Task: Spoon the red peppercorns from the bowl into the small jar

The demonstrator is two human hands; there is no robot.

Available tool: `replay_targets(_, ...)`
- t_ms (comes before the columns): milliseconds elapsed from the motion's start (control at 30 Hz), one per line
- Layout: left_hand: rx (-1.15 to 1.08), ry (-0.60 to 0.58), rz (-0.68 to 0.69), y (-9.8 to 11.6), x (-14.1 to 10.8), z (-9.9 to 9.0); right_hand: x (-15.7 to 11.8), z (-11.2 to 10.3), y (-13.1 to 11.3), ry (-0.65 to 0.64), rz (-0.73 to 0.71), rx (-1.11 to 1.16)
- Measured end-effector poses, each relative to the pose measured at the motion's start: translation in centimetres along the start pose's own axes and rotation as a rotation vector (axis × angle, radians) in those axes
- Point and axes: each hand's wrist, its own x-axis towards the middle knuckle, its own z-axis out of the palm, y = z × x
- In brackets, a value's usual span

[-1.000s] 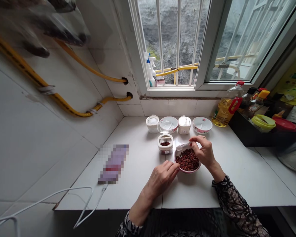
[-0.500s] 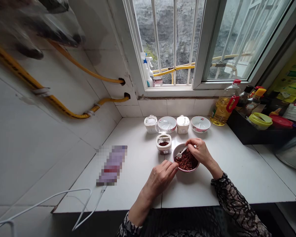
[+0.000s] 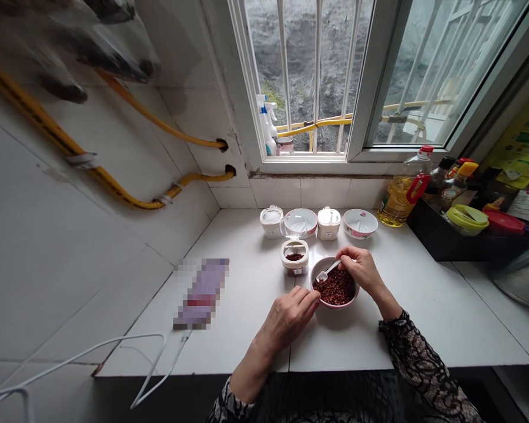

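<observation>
A pink-rimmed white bowl (image 3: 340, 306) sits on the white tiled counter (image 3: 247, 341), heaped with reddish-brown dried peppercorns (image 3: 335, 286). My right hand (image 3: 360, 271) pinches a small white plastic spoon (image 3: 328, 271), whose scoop lies over the peppercorns. My left hand (image 3: 291, 312) holds the bowl's near left rim with its fingertips. Just beyond the bowl stands an open square jar (image 3: 295, 261) with a shallow layer of the same spice. Its lid is out of sight or cannot be told apart.
Along the wall stand two lidded white jars (image 3: 271, 222), a bowl (image 3: 298, 223) and a floral bowl (image 3: 360, 224). A cooking oil bottle (image 3: 401, 197) and a black tray of bottles (image 3: 462, 241) stand right. A pixelated package (image 3: 201, 294) and a white cable (image 3: 150, 358) lie left.
The spoon has dropped from above the bowl's left rim down over the peppercorns, with my right hand lower. My left hand stays at the rim. The view shifts slightly.
</observation>
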Motion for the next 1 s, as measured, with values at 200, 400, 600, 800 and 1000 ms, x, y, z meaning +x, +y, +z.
replay_targets(200, 0.030, -0.002, -0.013, 0.0, -0.1, 0.2, 0.1, 0.2, 0.0, 0.019, -0.005, 0.070)
replay_targets(400, 0.019, 0.000, -0.012, 0.0, -0.1, 0.1, 1.2, 1.4, -0.2, 0.080, 0.023, 0.302)
replay_targets(600, 0.021, 0.001, -0.012, 0.0, -0.1, 0.2, 0.4, 3.4, -1.4, 0.121, -0.299, 0.078)
replay_targets(800, 0.025, -0.010, -0.023, 0.0, -0.2, 0.3, -0.1, 2.8, -1.8, 0.106, -0.663, -0.254)
replay_targets(1000, 0.004, -0.010, -0.011, 0.0, -0.1, 0.1, -0.3, 0.3, -0.9, 0.199, -0.541, -0.268)
